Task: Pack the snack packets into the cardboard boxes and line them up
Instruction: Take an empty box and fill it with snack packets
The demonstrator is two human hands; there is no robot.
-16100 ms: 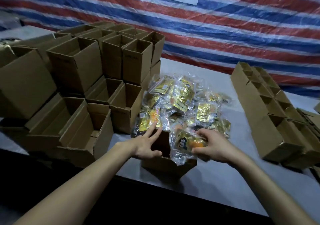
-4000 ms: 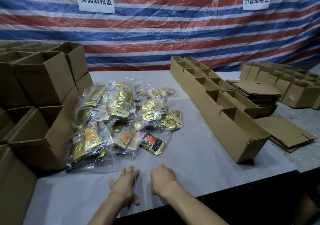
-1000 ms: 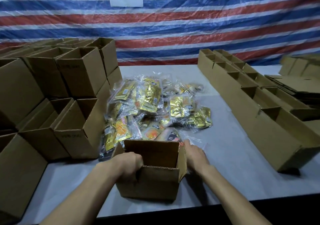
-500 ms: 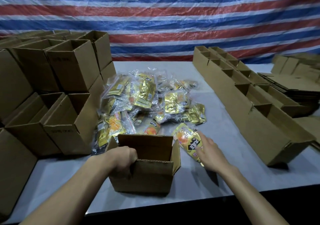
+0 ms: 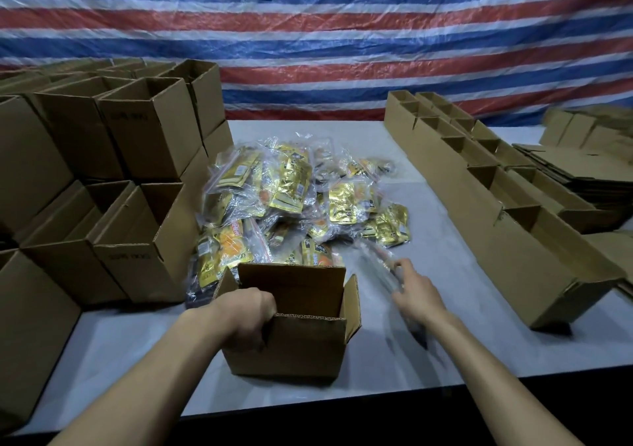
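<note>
An open cardboard box (image 5: pixel 291 346) stands near the table's front edge, its flaps up. My left hand (image 5: pixel 248 310) grips its near-left corner, fingers curled over the rim. Just right of the box, my right hand (image 5: pixel 416 291) pinches a clear snack packet (image 5: pixel 378 262), which is blurred by motion and seen nearly edge-on. Behind the box lies a heap of snack packets (image 5: pixel 291 195), gold and orange in clear bags. I cannot see into the bottom of the box.
Empty open boxes (image 5: pixel 147 137) are stacked high along the left. A row of boxes (image 5: pixel 496 226) runs along the right side, with flat cardboard sheets (image 5: pixel 582 171) beyond. The grey table (image 5: pixel 428 360) ends at a dark front edge. A striped tarp hangs behind.
Half a second ago my right hand held the packet face-up beside the box's right flap. Now the packet is turned edge-on and blurred. My left hand keeps its hold on the box.
</note>
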